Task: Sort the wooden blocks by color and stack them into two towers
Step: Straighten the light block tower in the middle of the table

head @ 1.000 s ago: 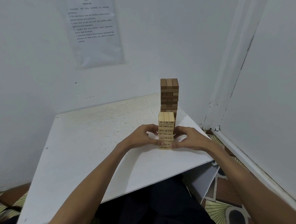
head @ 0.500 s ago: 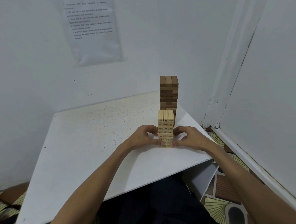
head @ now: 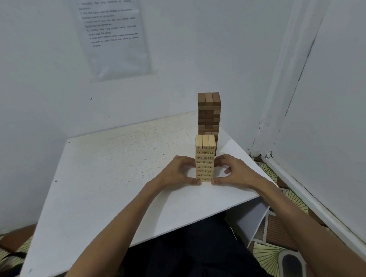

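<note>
Light tower (head: 206,158): pale wooden blocks, upright, black numbers printed on the end faces, top row reading 21, 18, 24; lower rows only partly legible. Stands on the white tabletop (head: 115,174) near its right edge. Left hand (head: 178,171) and right hand (head: 231,170) grip its lower half from either side, fingers curled, thumbs at the base. Dark tower (head: 209,113): brown blocks, taller, just behind, by the far right corner. Broad open tabletop lies leftward. Printed sheet (head: 113,33) on the wall, text too blurred to read

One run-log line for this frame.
light tower: upright, held low | left hand: grips its left side | right hand: grips its right side | dark tower: behind, untouched
</note>
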`<state>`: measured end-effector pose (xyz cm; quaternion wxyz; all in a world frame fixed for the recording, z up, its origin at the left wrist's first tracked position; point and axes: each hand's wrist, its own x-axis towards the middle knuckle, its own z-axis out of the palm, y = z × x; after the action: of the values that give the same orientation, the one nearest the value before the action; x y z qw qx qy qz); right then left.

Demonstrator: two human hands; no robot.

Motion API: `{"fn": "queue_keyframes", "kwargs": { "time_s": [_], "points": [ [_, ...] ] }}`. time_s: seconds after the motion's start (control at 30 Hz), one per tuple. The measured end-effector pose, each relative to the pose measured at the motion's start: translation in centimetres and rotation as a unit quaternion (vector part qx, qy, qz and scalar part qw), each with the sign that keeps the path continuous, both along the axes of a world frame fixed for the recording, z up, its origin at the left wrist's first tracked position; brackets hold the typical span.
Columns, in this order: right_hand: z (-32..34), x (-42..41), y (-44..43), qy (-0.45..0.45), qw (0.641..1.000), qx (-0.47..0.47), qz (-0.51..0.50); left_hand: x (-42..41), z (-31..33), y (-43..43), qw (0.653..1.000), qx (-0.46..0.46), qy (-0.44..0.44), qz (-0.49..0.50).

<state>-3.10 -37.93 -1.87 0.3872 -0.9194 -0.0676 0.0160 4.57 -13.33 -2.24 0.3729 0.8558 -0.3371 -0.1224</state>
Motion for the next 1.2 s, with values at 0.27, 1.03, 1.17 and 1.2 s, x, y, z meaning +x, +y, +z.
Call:
{"fn": "queue_keyframes", "kwargs": {
  "time_s": [0.27,1.03,1.17,1.2],
  "points": [
    [-0.5,0.2,0.3,-0.014,1.000,-0.015,0.006,0.1,-0.9,0.2,0.999,0.001,-0.003,0.039],
    [-0.9,-0.8,1.1,-0.018,0.998,0.049,-0.046,-1.2,-1.4,0.6,0.995,-0.043,0.028,0.081],
    [-0.8,-0.9,1.3,-0.024,0.997,0.051,-0.053,-1.3,-1.5,0.5,0.993,-0.062,0.032,0.096],
    [-0.7,-0.9,1.3,-0.024,0.997,0.052,-0.054,-1.3,-1.5,0.5,0.993,-0.064,0.029,0.099]
  ]
}}
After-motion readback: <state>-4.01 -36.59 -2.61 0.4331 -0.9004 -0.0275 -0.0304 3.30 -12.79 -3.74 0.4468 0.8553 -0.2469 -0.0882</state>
